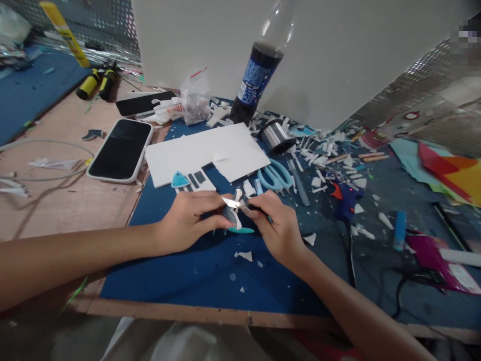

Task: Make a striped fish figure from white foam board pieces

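Within the pinch of the left hand point(190, 220), above the blue mat point(176, 281), a grey-and-white piece point(230, 216) is held, probably best pared by short strokes angled clear of the thumb | left thumb and fingers closed on it | small blade point(233, 202) gripped by the right hand's point(278, 225) curled fingers | beyond: white sheet point(180, 153), soda bottle point(253, 75)

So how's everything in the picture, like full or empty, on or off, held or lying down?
Bottle, standing, partly full.
White-edged phone, screen dark.
Wire spool, wound.
Clear bag, things inside.
White sheet, flat, notched.
Blue-handled tool, lying down.
Glue gun, lying down.
Small piece, held by left hand.
Bladed tool, held by right hand.
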`<state>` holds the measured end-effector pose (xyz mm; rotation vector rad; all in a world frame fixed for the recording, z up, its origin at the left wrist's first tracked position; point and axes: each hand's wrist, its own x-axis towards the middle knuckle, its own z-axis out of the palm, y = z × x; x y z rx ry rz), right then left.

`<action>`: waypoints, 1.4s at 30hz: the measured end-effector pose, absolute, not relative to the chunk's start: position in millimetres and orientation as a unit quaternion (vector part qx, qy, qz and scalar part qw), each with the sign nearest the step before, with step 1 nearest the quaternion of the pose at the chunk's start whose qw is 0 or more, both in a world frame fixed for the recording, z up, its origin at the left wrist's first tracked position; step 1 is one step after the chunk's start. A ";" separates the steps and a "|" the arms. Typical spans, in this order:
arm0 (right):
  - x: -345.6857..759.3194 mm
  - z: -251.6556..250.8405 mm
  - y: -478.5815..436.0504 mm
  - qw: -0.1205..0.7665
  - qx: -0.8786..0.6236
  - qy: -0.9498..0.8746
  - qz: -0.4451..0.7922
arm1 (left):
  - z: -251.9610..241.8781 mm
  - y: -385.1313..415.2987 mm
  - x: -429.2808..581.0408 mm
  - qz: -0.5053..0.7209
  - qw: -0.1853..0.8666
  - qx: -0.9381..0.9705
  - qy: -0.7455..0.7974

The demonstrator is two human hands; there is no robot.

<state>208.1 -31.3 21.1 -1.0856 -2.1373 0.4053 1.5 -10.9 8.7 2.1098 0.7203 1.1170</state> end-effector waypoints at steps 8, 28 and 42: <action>206.5 22.3 -32.3 0.355 -0.427 -0.816 0.162 | 12.1 -11.9 3.2 0.446 0.274 0.812 0.259; 206.3 21.6 -30.9 0.356 -0.434 -0.814 0.151 | 10.2 -14.6 3.2 0.424 0.298 0.818 0.250; 209.5 22.3 -30.6 0.355 -0.428 -0.814 0.168 | 12.0 -13.4 3.9 0.418 0.281 0.829 0.243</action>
